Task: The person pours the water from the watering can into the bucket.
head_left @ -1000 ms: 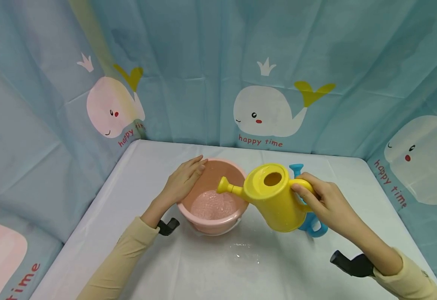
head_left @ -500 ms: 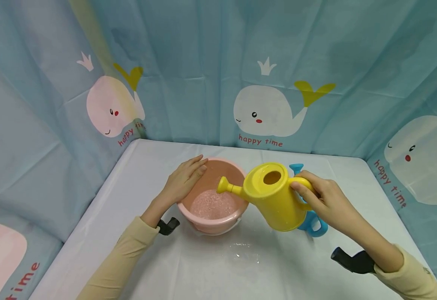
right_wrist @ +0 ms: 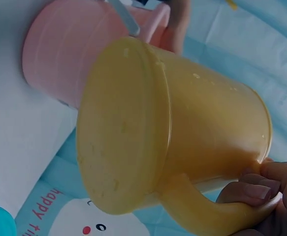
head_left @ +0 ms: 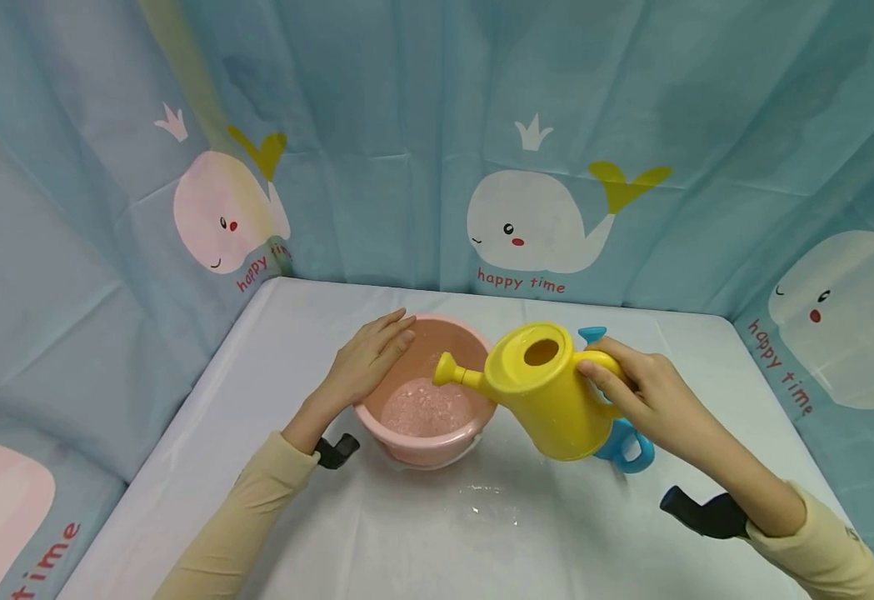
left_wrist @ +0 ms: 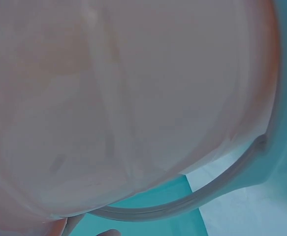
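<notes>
My right hand grips the handle of a yellow watering can, raised and tilted to the left. Its spout points over a pink bucket on the table. Bubbling, rippled water lies in the bucket below the spout. Along the bucket's left rim rests my left hand, its fingers extended. The left wrist view is filled by the bucket's wall and its pale carrying handle. The right wrist view shows the yellow can's base and my fingers round its handle.
A blue watering can stands behind the yellow one and is mostly hidden. A small wet patch glistens on the white table. A blue whale-print curtain surrounds the table's back and sides.
The yellow watering can and my right hand have shifted very slightly up and left. The water in the bucket keeps rippling, and my left hand stays on the rim.
</notes>
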{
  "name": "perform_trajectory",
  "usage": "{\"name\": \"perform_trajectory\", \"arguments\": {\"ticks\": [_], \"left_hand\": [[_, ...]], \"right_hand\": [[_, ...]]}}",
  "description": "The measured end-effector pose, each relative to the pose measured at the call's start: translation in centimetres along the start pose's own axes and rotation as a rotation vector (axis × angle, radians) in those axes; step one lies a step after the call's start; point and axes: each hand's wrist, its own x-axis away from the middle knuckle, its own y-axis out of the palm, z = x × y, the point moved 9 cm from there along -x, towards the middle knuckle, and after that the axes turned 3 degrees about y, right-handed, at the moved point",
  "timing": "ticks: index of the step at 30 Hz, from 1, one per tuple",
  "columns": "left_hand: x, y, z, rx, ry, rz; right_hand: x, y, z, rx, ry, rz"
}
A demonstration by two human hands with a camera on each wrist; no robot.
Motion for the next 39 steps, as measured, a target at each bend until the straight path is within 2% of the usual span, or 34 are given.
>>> {"name": "perform_trajectory", "arguments": {"ticks": [8,18,39], "left_hand": [[-0.05,-0.13,-0.11,0.0,-0.012,0.0],[-0.16,0.08,0.0,-0.002,0.008,-0.004],[0.02,0.02,0.12,0.005,0.006,0.007]], "right_hand": [[-0.28,-0.1,-0.27,0.021,-0.001,-0.012],[-0.43,-0.21,-0.34,0.023,-0.005,-0.034],[-0.55,-0.13,-0.48,0.04,-0.005,-0.041]]}}
